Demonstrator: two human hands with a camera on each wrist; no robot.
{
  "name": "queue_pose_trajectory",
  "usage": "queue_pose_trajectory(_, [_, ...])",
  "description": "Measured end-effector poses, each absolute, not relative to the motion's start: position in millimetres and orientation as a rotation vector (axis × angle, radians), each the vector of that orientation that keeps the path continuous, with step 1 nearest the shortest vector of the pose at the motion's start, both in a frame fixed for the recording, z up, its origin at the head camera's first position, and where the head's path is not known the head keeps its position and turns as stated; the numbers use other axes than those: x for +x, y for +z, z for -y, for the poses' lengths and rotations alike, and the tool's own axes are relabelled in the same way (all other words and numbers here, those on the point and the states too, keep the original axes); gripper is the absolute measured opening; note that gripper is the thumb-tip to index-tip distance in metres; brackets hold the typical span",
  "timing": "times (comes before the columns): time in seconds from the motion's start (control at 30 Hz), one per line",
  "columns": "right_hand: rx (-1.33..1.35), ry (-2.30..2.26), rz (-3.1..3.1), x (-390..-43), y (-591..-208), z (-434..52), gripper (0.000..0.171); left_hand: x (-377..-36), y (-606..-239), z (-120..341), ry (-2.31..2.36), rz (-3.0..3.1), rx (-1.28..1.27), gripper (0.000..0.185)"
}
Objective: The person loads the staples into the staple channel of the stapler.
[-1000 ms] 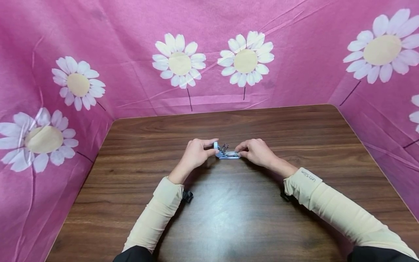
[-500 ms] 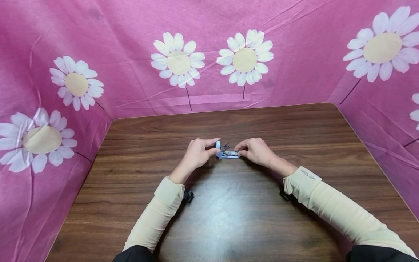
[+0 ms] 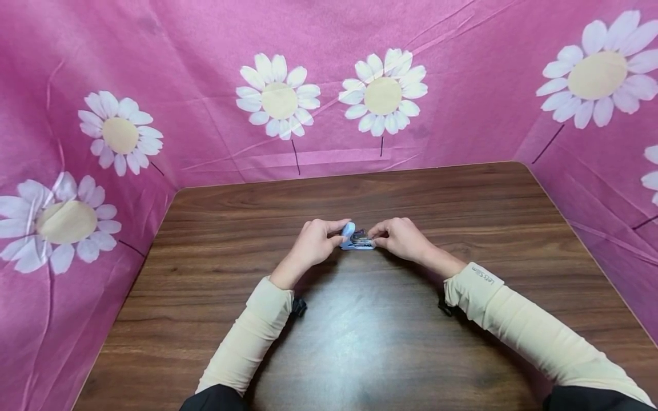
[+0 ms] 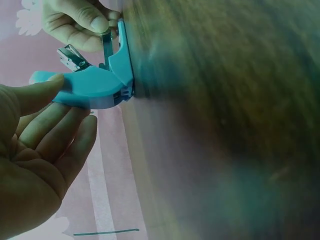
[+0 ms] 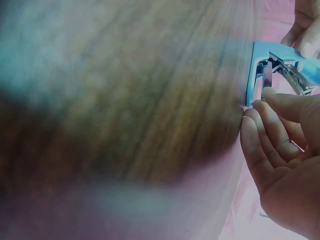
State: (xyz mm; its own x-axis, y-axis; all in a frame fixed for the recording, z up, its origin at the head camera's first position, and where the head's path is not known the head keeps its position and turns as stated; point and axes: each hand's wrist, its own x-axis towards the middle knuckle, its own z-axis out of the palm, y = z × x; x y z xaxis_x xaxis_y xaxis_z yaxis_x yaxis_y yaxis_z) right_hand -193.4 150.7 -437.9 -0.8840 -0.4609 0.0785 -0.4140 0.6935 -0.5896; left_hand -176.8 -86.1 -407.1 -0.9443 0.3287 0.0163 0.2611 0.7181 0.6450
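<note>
A small light-blue stapler (image 3: 358, 241) lies on the brown wooden table (image 3: 360, 342), near its middle, with its metal magazine showing. My left hand (image 3: 336, 235) holds the hinged blue cover (image 4: 95, 85), thumb on top and fingers beneath, and the cover leans over the base. My right hand (image 3: 377, 235) pinches the other end of the stapler's base (image 5: 259, 70) against the table. The left wrist view shows my left hand (image 4: 67, 107) under the cover. The right wrist view has my right hand (image 5: 257, 107) at the metal front end.
Pink cloth with white daisies (image 3: 280, 97) walls in the table at the back and both sides. Cream sleeves (image 3: 247, 342) cover both forearms. Bare wood lies all around the hands.
The blue cover stood upright before; my left hand has tipped it to the right, down toward the base. The right hand has stayed in place.
</note>
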Motion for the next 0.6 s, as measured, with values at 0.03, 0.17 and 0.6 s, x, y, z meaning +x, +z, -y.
queue_pose_trajectory(0.03, [-0.726, -0.957, -2.820, -193.3, -438.2, -150.6, 0.013, -177.2, -408.0, 86.0, 1.032, -2.819, 0.491, 0.039])
queue_pose_trajectory(0.17, [-0.700, -0.965, -2.820, -192.5, -439.1, -151.1, 0.013, -178.6, -409.3, 85.0, 1.009, -2.823, 0.508, 0.039])
queue_pose_trajectory(0.6, [-0.659, -0.973, -2.803, -193.7, -439.8, -151.8, 0.012, -182.6, -405.4, 81.4, 0.928, -2.809, 0.485, 0.039])
